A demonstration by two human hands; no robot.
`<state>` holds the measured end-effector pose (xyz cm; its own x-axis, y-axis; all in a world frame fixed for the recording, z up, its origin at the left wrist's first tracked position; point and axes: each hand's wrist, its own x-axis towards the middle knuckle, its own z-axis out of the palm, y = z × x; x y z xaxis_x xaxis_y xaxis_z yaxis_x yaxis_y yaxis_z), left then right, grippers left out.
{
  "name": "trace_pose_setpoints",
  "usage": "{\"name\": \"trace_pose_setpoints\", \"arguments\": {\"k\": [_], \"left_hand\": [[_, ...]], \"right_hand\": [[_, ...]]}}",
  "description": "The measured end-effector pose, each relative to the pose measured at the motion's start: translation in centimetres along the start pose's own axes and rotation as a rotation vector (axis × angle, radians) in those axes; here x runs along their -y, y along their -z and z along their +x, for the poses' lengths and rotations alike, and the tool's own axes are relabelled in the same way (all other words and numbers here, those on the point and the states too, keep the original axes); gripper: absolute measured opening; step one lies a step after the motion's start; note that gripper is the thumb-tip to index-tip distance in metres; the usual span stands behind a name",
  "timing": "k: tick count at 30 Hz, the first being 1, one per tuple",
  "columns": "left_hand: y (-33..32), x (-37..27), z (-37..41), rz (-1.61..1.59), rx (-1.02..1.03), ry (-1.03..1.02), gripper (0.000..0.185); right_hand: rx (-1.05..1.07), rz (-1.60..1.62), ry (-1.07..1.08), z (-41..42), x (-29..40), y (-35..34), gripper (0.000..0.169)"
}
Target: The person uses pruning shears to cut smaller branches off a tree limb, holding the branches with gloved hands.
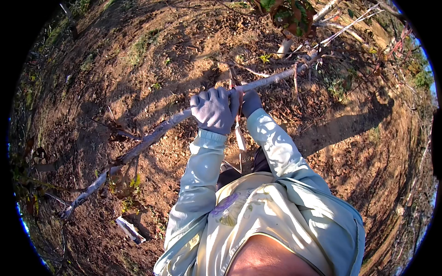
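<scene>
A long grey tree branch [160,130] runs slantwise in front of me, from lower left to upper right. My left hand [214,109], in a grey glove, is closed over the branch near its middle. Just right of it, a pinkish strap [238,103] loops round the branch, and a pale loose end hangs below. My right hand [251,102], also gloved, is below the branch right beside the strap; its fingers are mostly hidden, so its grip cannot be made out.
White cords [340,31] stretch from the branch to the upper right. Reddish leaves [293,17] hang at the top. A crumpled pale packet [130,230] lies on the leaf-strewn soil at lower left. Thin side twigs stick out along the branch.
</scene>
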<state>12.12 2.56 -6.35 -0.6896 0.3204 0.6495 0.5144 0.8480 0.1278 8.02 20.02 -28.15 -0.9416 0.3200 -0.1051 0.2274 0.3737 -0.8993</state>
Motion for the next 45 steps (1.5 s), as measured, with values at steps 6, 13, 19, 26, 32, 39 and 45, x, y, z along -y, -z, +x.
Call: {"name": "trace_pose_setpoints", "arguments": {"k": [6, 13, 19, 26, 32, 39, 45], "left_hand": [[0.1, 0.3, -0.4, 0.024, 0.037, 0.028, 0.032], [-0.4, 0.9, -0.8, 0.053, 0.116, 0.057, 0.032], [0.4, 0.7, 0.2, 0.111, -0.002, -0.03, 0.032], [-0.4, -0.1, 0.9, 0.073, 0.033, -0.047, 0.033], [-0.1, 2.0, 0.5, 0.136, -0.104, -0.057, 0.027], [0.4, 0.4, 1.7, 0.081, -0.15, -0.081, 0.03], [1.3, 0.1, 2.2, 0.173, -0.153, -0.076, 0.028]], "right_hand": [[-0.04, 0.005, -0.023, 0.6, 2.0, -0.4, 0.036], [0.051, -0.138, -0.054, -6.5, 11.2, 3.0, 0.043], [0.371, -0.071, -0.313, -13.5, 3.7, 5.5, 0.063], [0.566, 0.341, -0.851, -22.9, -14.7, 6.6, 0.087], [0.714, 0.024, -0.44, -22.6, -7.8, 8.0, 0.082], [0.252, 0.474, -0.592, -23.4, -13.5, 10.0, 0.089], [-0.028, 0.755, -0.362, -26.0, -5.7, 18.3, 0.083]]}}
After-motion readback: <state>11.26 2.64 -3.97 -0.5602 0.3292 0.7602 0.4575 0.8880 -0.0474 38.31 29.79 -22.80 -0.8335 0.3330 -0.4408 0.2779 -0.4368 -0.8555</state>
